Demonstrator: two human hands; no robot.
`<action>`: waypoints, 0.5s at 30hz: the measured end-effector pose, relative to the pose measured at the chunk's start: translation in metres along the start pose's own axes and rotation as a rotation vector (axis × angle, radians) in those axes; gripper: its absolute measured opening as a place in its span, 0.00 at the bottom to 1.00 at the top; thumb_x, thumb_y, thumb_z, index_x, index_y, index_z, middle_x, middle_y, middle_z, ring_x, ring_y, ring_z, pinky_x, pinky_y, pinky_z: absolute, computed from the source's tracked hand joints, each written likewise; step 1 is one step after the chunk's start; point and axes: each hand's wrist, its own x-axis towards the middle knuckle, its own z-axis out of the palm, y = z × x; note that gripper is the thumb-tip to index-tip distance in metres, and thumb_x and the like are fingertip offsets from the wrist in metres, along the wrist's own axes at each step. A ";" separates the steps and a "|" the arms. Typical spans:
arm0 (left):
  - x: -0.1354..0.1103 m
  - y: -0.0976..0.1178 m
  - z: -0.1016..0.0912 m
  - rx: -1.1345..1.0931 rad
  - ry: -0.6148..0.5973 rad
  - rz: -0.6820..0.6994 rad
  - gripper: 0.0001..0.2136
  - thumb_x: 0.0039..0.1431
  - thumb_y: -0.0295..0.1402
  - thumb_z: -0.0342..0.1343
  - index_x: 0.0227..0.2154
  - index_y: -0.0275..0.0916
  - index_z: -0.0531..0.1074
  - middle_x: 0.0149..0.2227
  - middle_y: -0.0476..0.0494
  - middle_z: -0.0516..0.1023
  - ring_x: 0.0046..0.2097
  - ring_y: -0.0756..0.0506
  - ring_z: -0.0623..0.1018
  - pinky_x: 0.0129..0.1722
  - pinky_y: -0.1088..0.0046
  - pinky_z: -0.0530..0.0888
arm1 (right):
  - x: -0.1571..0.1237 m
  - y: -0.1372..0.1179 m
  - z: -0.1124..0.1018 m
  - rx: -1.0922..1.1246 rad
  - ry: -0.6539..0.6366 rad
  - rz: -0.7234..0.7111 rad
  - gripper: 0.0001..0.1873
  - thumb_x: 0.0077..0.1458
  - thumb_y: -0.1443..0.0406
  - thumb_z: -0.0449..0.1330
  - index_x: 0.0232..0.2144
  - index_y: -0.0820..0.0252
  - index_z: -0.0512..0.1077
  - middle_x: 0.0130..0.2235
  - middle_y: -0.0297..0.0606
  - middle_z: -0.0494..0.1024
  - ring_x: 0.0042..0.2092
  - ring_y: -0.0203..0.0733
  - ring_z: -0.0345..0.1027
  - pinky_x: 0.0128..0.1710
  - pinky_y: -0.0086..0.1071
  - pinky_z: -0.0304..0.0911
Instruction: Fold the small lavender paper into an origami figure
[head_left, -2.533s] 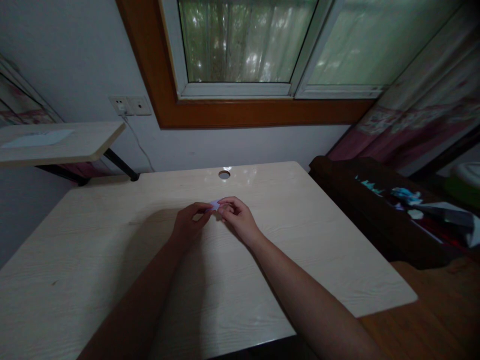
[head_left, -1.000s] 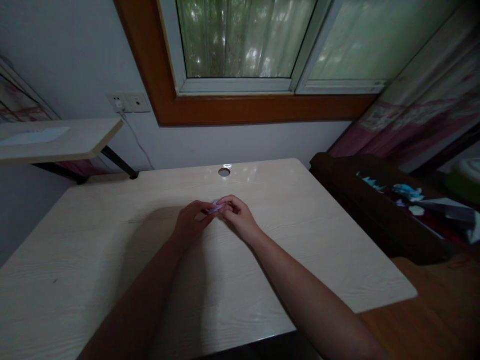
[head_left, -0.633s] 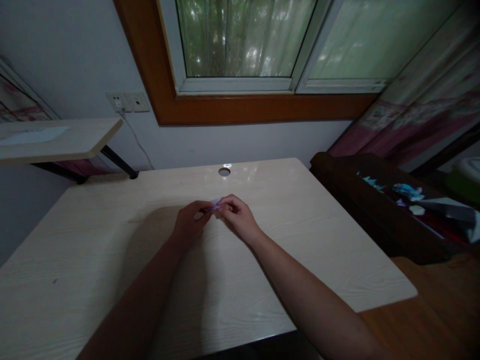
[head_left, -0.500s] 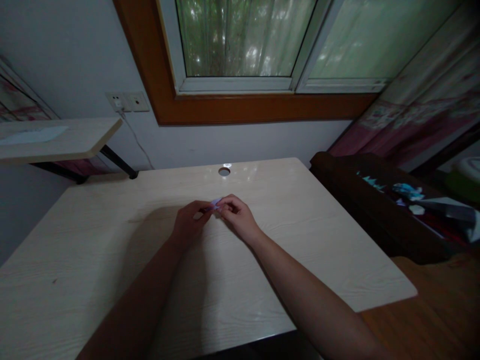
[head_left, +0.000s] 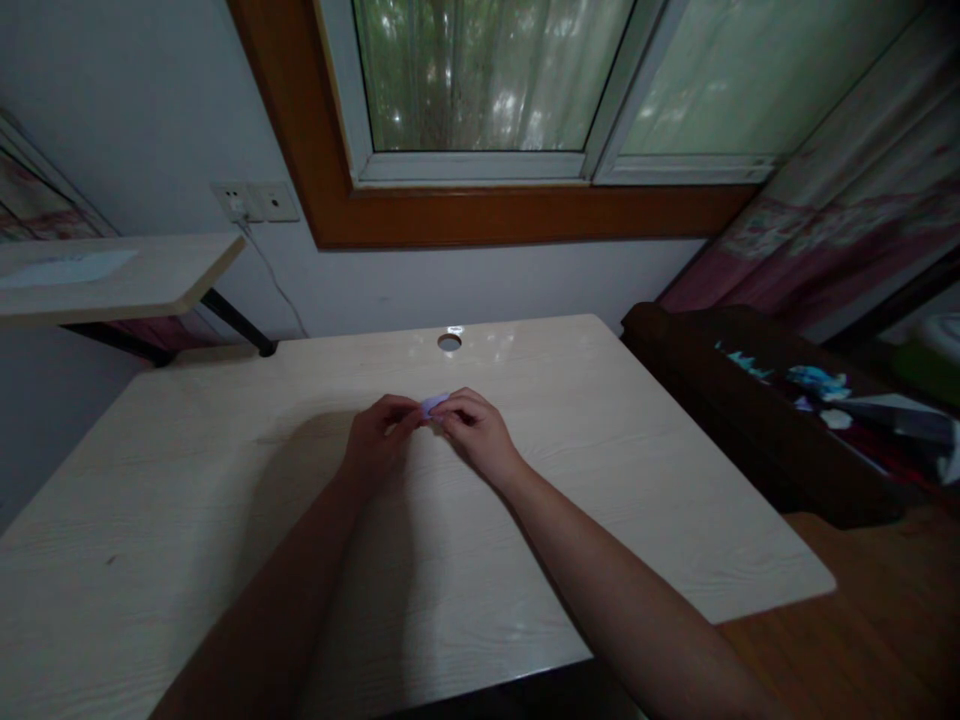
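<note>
Both my hands meet over the middle of a pale wooden desk (head_left: 225, 520). My left hand (head_left: 377, 442) and my right hand (head_left: 472, 432) pinch a small pale purple piece of paper (head_left: 433, 405) between their fingertips. The paper is tiny and mostly hidden by my fingers; its exact shape cannot be made out. My forearms reach in from the bottom edge of the view.
A round cable hole (head_left: 449, 342) sits near the desk's far edge. A second pale tabletop (head_left: 112, 275) stands at the left by wall sockets (head_left: 255, 202). A dark wooden piece of furniture (head_left: 750, 410) with scattered small items is at the right, under curtains.
My fingers have shifted slightly on the purple paper, and my left fingertips have closed in towards it. Both hands stay in the same spot over the desk.
</note>
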 end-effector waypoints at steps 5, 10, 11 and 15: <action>0.001 -0.011 0.002 -0.062 0.016 -0.041 0.13 0.55 0.39 0.64 0.40 0.40 0.72 0.35 0.45 0.80 0.36 0.47 0.81 0.39 0.69 0.80 | 0.000 0.000 -0.002 -0.061 -0.027 -0.051 0.05 0.55 0.65 0.63 0.33 0.52 0.80 0.35 0.37 0.74 0.36 0.39 0.67 0.37 0.34 0.64; 0.002 -0.011 0.004 -0.138 -0.029 -0.035 0.13 0.55 0.36 0.63 0.41 0.41 0.70 0.34 0.47 0.79 0.34 0.48 0.81 0.39 0.69 0.80 | 0.002 0.002 -0.005 -0.007 -0.086 -0.036 0.06 0.56 0.62 0.64 0.36 0.51 0.81 0.39 0.39 0.74 0.35 0.39 0.69 0.35 0.34 0.67; 0.003 -0.010 0.004 -0.158 -0.044 -0.035 0.13 0.55 0.35 0.63 0.41 0.41 0.70 0.33 0.49 0.78 0.34 0.48 0.81 0.38 0.70 0.79 | 0.002 0.002 -0.006 0.004 -0.101 -0.031 0.06 0.57 0.62 0.63 0.36 0.50 0.81 0.40 0.39 0.75 0.35 0.39 0.70 0.34 0.34 0.67; 0.002 -0.006 0.004 -0.219 -0.093 -0.044 0.13 0.57 0.32 0.62 0.43 0.42 0.68 0.32 0.52 0.77 0.32 0.51 0.80 0.36 0.73 0.78 | 0.002 0.000 -0.010 -0.038 -0.127 -0.065 0.07 0.58 0.63 0.62 0.38 0.49 0.81 0.41 0.38 0.75 0.39 0.41 0.71 0.39 0.35 0.68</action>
